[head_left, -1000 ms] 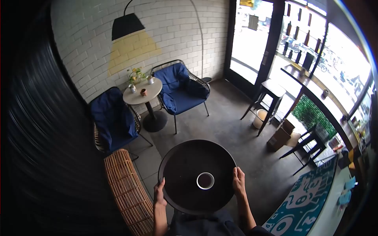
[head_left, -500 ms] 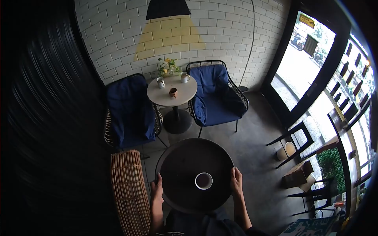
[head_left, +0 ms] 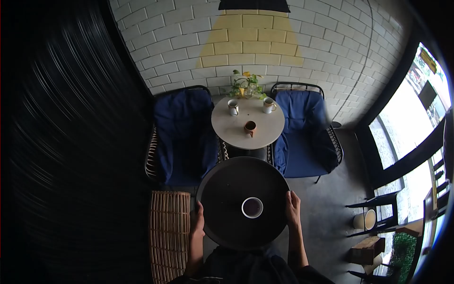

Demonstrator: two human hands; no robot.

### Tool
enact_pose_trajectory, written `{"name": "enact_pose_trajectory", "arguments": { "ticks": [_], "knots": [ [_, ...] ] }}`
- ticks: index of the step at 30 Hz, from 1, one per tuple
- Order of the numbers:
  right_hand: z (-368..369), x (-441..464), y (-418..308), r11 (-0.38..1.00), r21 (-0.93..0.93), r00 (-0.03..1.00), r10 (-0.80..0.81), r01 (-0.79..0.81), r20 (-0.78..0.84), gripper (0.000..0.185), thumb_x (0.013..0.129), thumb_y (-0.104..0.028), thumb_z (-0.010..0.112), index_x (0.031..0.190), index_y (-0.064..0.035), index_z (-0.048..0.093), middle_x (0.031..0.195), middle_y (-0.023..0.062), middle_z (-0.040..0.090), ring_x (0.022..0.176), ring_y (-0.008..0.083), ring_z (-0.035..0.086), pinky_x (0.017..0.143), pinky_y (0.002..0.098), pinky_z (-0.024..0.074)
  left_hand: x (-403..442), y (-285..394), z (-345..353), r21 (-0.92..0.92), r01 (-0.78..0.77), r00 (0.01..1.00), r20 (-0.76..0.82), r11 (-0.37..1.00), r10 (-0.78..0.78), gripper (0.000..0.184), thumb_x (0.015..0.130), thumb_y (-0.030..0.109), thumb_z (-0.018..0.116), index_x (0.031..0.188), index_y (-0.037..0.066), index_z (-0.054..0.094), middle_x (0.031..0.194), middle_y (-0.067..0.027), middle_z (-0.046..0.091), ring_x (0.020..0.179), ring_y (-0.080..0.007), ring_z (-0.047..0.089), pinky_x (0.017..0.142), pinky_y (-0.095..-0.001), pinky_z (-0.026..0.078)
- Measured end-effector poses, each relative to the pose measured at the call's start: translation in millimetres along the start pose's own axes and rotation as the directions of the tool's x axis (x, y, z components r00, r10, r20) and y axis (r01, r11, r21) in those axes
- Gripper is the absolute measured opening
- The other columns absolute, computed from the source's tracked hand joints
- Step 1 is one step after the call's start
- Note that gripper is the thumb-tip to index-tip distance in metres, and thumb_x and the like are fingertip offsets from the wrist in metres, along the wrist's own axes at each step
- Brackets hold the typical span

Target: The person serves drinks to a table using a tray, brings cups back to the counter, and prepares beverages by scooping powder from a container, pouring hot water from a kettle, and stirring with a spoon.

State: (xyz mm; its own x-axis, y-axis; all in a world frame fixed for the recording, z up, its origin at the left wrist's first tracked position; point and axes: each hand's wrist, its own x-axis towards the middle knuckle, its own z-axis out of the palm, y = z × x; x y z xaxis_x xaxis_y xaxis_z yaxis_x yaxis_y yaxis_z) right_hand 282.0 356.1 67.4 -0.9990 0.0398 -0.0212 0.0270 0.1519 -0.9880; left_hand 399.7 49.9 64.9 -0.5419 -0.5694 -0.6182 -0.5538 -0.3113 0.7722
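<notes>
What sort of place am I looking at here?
Probably a small café: a round table bearing mugs, two cushioned chairs beside it, and a serving tray with one cup on it.

"What sort of place is this?"
"A café, it seems: blue-cushioned armchairs point(head_left: 182, 132) flank three mugs point(head_left: 233, 108), and a round serving tray point(head_left: 226, 191) carries a filled cup point(head_left: 252, 208)."
"Painted yellow lamplight point(head_left: 250, 42) on white brick wall point(head_left: 163, 45) suits that."

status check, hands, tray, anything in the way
Left hand and right hand gripping tray at opposite sides. White-rimmed cup upright on it. Nothing visibly blocking; round table ahead holds three mugs.
</notes>
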Motion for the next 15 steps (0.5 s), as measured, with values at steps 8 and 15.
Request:
{"name": "enact_pose_trajectory", "arguments": {
  "ticks": [8, 15],
  "knots": [
    [86.7, 176.3, 26.1, 0.991, -0.006, 0.99, 0.137, -0.137, -0.025, 0.053, 0.102, -0.036, 0.057, 0.124, 0.0118, 0.055, 0.116, 0.0191, 0.063, 0.116, 0.0231, 0.057, 0.099, 0.0328, 0.0436, 125.5, 52.9, 32.3, -0.177, 0.059, 0.987, -0.135, 0.982, -0.084, 0.087, 0.095, 0.07, 0.042, 0.148, 0.002, 0.039, 0.154, -0.0208, 0.037, 0.142, -0.0352, 0.035, 0.114, -0.0508, 0.033],
    [145.4, 269.0, -13.3, 0.981, -0.032, 0.949, 0.195, -0.193, 0.247, 0.064, 0.101, -0.036, 0.059, 0.136, 0.0151, 0.044, 0.135, 0.0256, 0.055, 0.132, 0.0275, 0.048, 0.11, 0.0342, 0.0354, 136.4, 140.1, 62.6, -0.251, 0.062, 0.941, -0.309, 0.966, -0.141, 0.089, 0.094, 0.071, 0.043, 0.144, -0.003, 0.041, 0.146, -0.0243, 0.045, 0.133, -0.0358, 0.048, 0.108, -0.0469, 0.042]
  ]
}}
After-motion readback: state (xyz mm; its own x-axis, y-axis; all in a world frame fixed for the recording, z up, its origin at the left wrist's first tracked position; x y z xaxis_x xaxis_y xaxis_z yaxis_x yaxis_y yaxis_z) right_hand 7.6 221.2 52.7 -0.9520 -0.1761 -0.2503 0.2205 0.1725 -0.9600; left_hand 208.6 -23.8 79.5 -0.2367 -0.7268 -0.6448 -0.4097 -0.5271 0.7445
